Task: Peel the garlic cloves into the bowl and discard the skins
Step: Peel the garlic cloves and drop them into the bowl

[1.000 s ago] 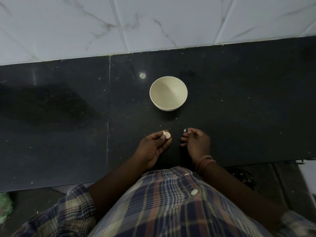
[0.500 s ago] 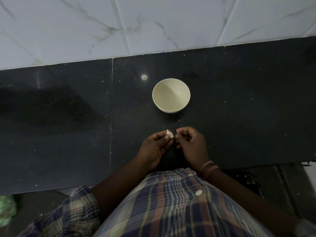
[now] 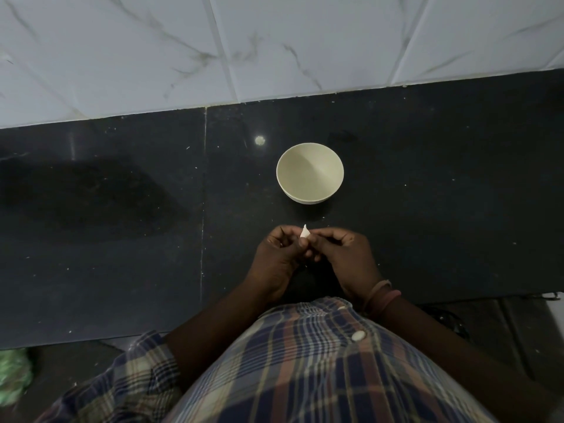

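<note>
Near front edge of black stone counter (image 3: 427, 227), at mid-width: left hand (image 3: 276, 261) and right hand (image 3: 346, 259) together, fingertips touching. Garlic clove (image 3: 304, 232) pinched between fingers of both hands, pale tip upward, held above counter surface. Both hands curled around clove; remaining fingers folded under. Cream bowl (image 3: 310, 176) upright on counter, just beyond hands toward back edge, apart from them; nothing visible inside. Pink bands (image 3: 383, 296) on right wrist. Plaid shirt (image 3: 305, 361) below hands. White marbled tile wall (image 3: 274, 47) behind back edge.
</note>
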A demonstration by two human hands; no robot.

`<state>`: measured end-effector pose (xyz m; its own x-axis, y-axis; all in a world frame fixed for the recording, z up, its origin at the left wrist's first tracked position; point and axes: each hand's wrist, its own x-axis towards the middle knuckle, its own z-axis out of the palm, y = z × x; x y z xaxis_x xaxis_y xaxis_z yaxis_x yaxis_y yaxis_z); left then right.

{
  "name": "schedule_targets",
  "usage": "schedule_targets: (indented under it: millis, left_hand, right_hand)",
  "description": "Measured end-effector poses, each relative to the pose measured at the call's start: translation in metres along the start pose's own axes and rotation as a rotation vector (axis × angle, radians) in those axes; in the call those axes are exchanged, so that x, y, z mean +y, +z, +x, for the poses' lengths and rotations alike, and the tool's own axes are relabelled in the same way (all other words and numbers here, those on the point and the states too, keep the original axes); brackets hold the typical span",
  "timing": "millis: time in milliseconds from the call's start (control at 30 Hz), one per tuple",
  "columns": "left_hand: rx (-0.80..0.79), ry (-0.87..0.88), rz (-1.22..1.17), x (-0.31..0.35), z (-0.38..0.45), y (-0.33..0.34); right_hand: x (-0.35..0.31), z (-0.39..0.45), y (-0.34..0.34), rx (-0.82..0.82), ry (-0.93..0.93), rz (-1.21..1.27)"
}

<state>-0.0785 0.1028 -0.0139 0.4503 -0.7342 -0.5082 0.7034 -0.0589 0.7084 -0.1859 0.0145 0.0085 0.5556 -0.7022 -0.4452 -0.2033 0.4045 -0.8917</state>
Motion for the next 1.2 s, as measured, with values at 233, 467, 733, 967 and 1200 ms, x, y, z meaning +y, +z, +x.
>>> schedule_targets:
  millis: [233, 467, 733, 967, 1200]
  left_hand:
    - [0.056, -0.021, 0.048, 0.007, -0.006, 0.001]
    - [0.059, -0.010, 0.087, 0.010, -0.012, 0.006]
    - [0.012, -0.038, -0.016, 0.012, -0.008, 0.003]
    - [0.073, -0.178, -0.119, 0.001, 0.000, -0.007]
    - [0.143, -0.247, -0.117, -0.011, 0.008, -0.013]
  right_hand:
    - [-0.003, 0.001, 0.002, 0.094, 0.028, -0.072]
    - [-0.001, 0.000, 0.007, 0.159, 0.033, -0.121]
    - [-0.001, 0.002, 0.005, 0.077, 0.002, -0.161]
    - [0.015, 0.008, 0.004, 0.049, 0.306, 0.364]
    - [0.025, 0.013, -0.022, 0.212, 0.310, 0.349]
